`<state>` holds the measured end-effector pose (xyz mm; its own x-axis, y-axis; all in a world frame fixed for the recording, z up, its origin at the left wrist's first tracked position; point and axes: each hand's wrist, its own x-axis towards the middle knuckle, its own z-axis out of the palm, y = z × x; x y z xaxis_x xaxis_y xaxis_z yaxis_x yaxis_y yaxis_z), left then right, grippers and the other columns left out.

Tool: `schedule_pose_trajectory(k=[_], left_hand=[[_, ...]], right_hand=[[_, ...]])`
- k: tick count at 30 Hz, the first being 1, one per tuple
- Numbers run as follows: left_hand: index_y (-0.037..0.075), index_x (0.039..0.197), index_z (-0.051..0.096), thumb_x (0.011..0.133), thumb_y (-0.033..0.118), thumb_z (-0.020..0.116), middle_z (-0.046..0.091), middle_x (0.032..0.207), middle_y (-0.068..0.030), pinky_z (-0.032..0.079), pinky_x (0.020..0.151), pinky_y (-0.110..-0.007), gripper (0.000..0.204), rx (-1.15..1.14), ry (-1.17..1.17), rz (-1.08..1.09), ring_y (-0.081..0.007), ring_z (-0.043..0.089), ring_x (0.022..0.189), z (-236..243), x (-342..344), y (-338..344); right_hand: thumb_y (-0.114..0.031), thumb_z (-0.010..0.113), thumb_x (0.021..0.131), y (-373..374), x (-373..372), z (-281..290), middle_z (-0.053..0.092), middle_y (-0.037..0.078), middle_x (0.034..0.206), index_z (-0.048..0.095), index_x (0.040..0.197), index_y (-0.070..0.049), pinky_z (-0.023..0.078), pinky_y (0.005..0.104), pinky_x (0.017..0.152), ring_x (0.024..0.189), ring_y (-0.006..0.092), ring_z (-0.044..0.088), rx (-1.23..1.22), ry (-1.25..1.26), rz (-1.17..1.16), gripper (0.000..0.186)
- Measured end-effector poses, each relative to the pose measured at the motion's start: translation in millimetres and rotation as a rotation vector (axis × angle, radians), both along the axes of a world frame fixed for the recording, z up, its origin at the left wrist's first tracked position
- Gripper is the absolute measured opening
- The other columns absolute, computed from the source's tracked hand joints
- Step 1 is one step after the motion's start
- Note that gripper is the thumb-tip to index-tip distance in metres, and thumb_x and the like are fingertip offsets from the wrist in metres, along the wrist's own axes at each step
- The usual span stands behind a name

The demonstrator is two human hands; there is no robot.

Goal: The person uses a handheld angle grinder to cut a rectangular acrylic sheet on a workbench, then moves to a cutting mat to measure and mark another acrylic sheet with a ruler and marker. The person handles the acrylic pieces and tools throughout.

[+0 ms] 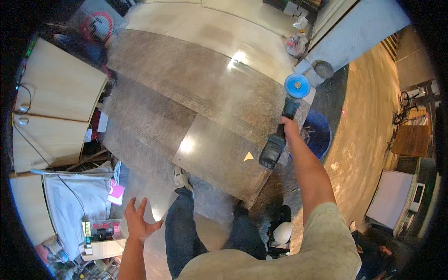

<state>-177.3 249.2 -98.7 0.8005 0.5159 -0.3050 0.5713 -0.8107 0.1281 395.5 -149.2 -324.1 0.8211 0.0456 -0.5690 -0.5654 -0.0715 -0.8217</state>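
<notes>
In my right hand (290,128) is a black cordless angle grinder (291,108), its fingers wrapped round the body. A round blue disc (297,86) sits at the tool's far end, and a chunky battery pack (272,151) is at the end nearer me. The grinder is held up to the right, with the brown-grey boards or sheets (219,116) behind it in view. My left hand (141,220) hangs to the left of my legs, fingers spread, holding nothing. A small yellowish scrap (248,156) lies on the nearest sheet.
A blue tub (317,135) stands right of the sheets, partly behind my forearm. Pale cabinets (56,107) and a cloth-covered stand (74,205) line the left side. A metal pot (323,69) is at the upper right. Part of another person (373,254) shows at the lower right.
</notes>
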Motion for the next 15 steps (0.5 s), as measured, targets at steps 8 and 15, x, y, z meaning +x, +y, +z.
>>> schedule_pose_trajectory(k=[8,15], left_hand=[[0.017,0.155,0.059,0.053,0.049,0.099,0.044,0.158,-0.0336,0.036,0.117,-0.064,0.114,-0.055,-0.009,-0.009,-0.0517,0.044,0.145,-15.4,8.6,18.4],[0.019,0.157,0.057,0.055,0.048,0.099,0.043,0.159,-0.0321,0.037,0.116,-0.065,0.114,-0.03,-0.043,-0.069,-0.0513,0.045,0.144,-24.1,16.0,21.8]], right_hand=[[-0.014,0.069,0.08,-11.6,37.2,-48.4,0.068,0.018,0.081,0.064,0.096,0.002,0.06,0.0513,0.069,0.073,0.0345,0.07,0.052,0.111,-0.184,0.023],[-0.013,0.075,0.074,-10.9,43.5,-43.9,0.068,0.015,0.083,0.068,0.097,0.009,0.056,0.0498,0.06,0.067,0.0328,0.068,0.005,0.086,-0.194,0.033]])
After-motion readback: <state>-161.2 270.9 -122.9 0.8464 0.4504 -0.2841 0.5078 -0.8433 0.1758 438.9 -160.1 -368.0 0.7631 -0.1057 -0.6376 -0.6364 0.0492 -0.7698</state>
